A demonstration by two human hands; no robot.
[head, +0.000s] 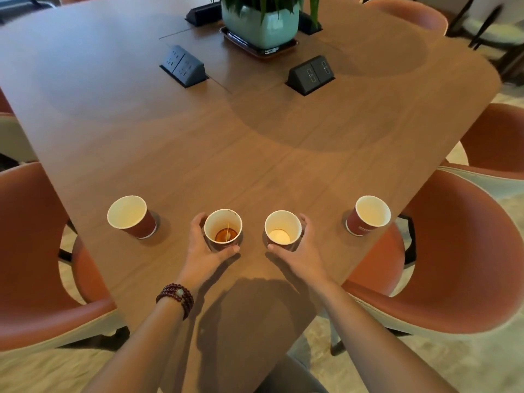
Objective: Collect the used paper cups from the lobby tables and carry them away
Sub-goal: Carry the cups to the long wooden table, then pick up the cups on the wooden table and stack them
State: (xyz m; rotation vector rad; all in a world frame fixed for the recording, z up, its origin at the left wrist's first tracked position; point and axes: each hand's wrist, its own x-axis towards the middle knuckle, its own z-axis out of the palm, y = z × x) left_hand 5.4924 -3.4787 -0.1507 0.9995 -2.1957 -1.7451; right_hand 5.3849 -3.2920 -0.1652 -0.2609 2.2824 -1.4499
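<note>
Several red paper cups with white insides stand in a row near the front of the wooden table [255, 143]. My left hand [207, 253] curls round the centre-left cup [223, 229], which holds a little brown liquid. My right hand [300, 251] curls round the centre-right cup [283, 231], which looks empty. Both cups stand on the table. A far-left cup [129, 215] and a far-right cup [370, 215] stand untouched near the table's side edges.
Pop-up socket boxes [184, 66] [312, 73] rise from the table's middle. A potted plant in a teal pot [259, 21] sits on a tray behind them. Orange chairs [31, 251] [442, 265] flank the table on both sides.
</note>
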